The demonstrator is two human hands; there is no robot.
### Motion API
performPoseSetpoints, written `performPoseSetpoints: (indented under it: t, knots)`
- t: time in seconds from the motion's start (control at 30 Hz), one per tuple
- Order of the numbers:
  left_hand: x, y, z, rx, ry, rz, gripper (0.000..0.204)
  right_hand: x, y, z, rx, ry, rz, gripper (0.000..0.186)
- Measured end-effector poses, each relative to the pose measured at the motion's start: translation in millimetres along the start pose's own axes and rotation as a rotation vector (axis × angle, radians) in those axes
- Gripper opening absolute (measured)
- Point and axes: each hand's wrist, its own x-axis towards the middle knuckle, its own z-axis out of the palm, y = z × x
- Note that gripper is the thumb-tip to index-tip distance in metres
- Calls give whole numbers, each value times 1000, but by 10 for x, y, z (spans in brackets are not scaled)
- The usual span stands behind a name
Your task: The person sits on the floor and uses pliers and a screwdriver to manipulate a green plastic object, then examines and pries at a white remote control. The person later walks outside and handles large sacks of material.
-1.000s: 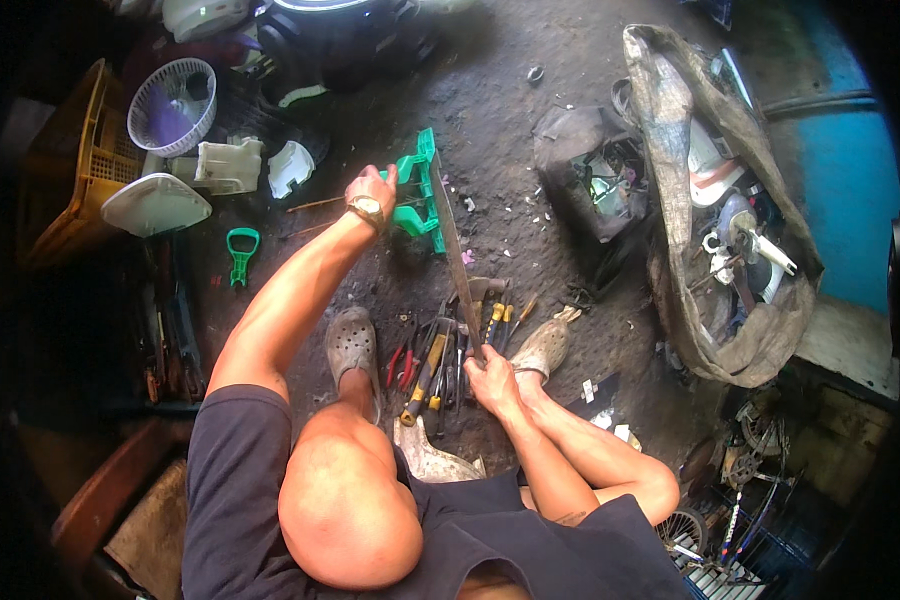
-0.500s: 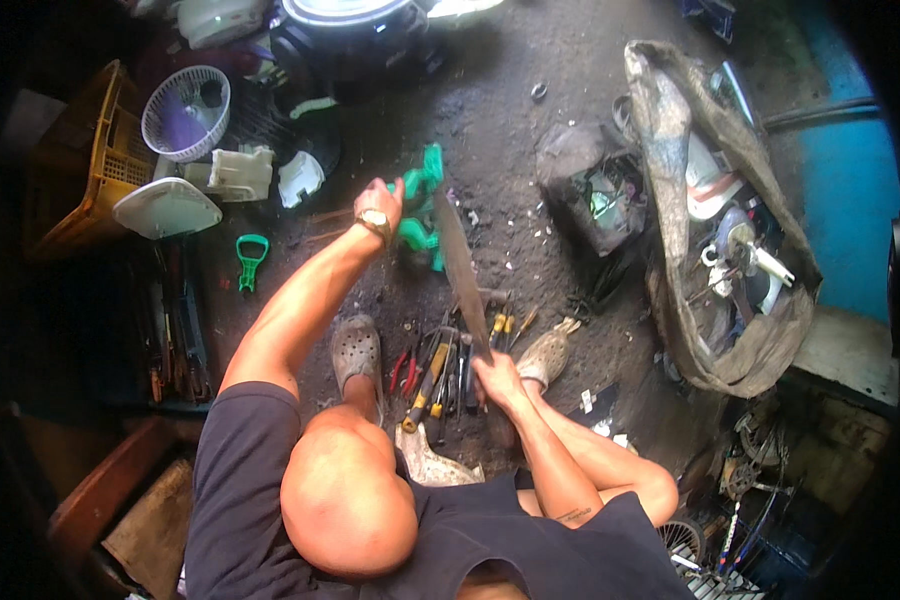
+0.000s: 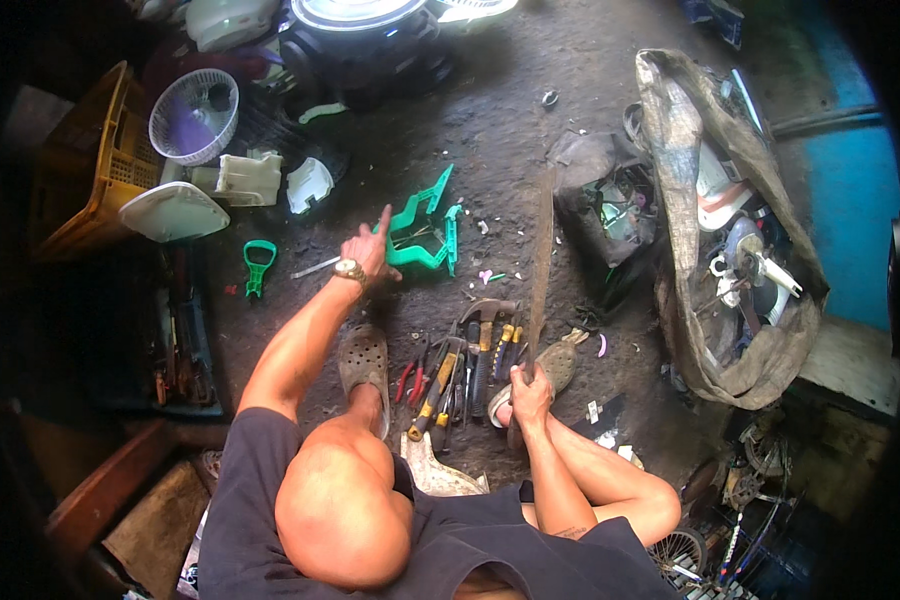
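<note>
The main danger here looks to be the long blade (image 3: pixel 542 240): in this view its lower part passes over the right clog (image 3: pixel 562 368), so a loose wrist or a low swing could catch the foot. The left hand (image 3: pixel 370 250) is also exposed, as it lies at the near end of the green plastic piece (image 3: pixel 417 257); a stroke that glances off the plastic could run toward the fingers. The piece itself might skid or spring, since it rests on uneven ground and only that hand seems to steady it.

The left grip is spread, forefinger and thumb splayed apart; whether the other fingers hook the plastic I cannot tell. The right hand (image 3: pixel 532 393) is closed firmly around the blade's handle, near the hand tools (image 3: pixel 460 365) between the feet.

Compared with a second ago, the blade has swung off the green piece and now points away, well apart to its right. The piece's outer bar, then one straight length, now appears split into two arms at different angles. The left hand, then curled around the plastic, has opened out.
</note>
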Motion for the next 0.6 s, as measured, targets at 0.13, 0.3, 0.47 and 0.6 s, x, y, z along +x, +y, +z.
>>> performPoseSetpoints:
  t: [0.13, 0.3, 0.47, 0.6]
  knots:
    - [-422, -491, 391, 2, 46, -191, 93, 98, 78, 175, -70, -172, 305, 34]
    - [-1563, -1050, 489, -40, 18, -330, 31, 82, 274, 588, -143, -222, 208, 80]
    - [-2617, -1006, 190, -61, 8, -386, 30, -27, -325, 616, -149, -228, -125, 68]
    - [-2756, -680, -31, -339, 101, -253, 26, -83, -1232, 504, 296, -776, 62, 61]
